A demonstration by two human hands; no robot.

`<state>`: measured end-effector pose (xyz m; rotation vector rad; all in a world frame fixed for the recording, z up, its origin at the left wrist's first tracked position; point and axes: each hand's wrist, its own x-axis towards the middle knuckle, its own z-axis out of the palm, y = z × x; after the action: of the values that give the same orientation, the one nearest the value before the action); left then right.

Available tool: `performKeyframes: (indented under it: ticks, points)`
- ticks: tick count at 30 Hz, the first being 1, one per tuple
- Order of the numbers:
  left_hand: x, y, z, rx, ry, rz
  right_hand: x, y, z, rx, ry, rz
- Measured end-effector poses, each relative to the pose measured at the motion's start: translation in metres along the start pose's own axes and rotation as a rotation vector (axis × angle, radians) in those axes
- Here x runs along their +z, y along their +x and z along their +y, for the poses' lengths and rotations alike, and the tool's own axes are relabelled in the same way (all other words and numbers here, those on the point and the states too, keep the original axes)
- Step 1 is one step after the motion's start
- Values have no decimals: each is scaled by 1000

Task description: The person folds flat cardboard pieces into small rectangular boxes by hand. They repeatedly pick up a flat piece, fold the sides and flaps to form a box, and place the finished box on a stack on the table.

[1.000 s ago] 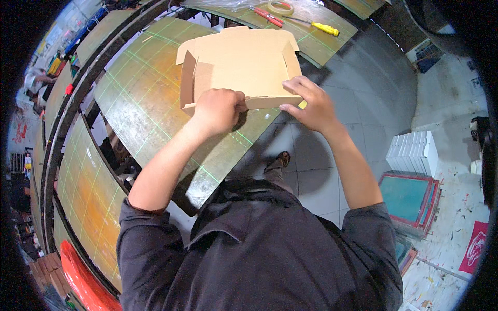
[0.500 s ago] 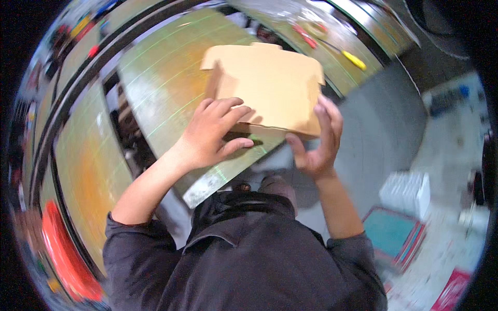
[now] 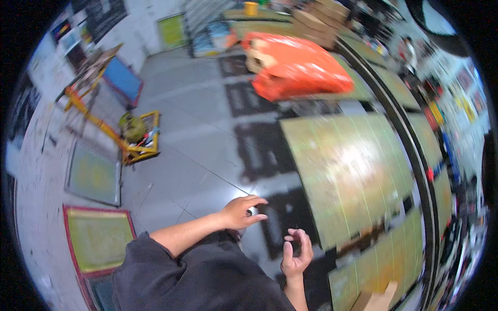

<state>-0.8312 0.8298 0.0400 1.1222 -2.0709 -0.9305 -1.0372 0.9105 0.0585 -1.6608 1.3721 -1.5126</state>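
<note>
Both hands have left the cardboard box (image 3: 377,300), now at five o'clock. Left hand (image 3: 241,211) loosely open, right hand (image 3: 295,254) half-curled; both hold nothing, above grey floor (image 3: 207,155).

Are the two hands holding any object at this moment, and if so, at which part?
Nothing is held. The left hand and the right hand are both empty, fingers loosely curled, above the grey floor.

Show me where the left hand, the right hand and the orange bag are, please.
left hand (image 3: 239,211), head view, on the back of the hand
right hand (image 3: 295,255), head view, on the palm
orange bag (image 3: 303,67), head view, on its top surface
</note>
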Motion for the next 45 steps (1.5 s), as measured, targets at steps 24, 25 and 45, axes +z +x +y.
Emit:
performKeyframes:
  ticks: [24, 25, 45]
  points:
    - [-206, -310, -511, -1532, -476, 1163, 702, 368, 222, 437, 80, -1230]
    - [-205, -313, -519, -1544, -534, 1310, 736, 392, 236, 406, 40, -1272]
    - [-602, -123, -919, -1260, -569, 1551, 1491, 730, -62, -899, -618, -1577]
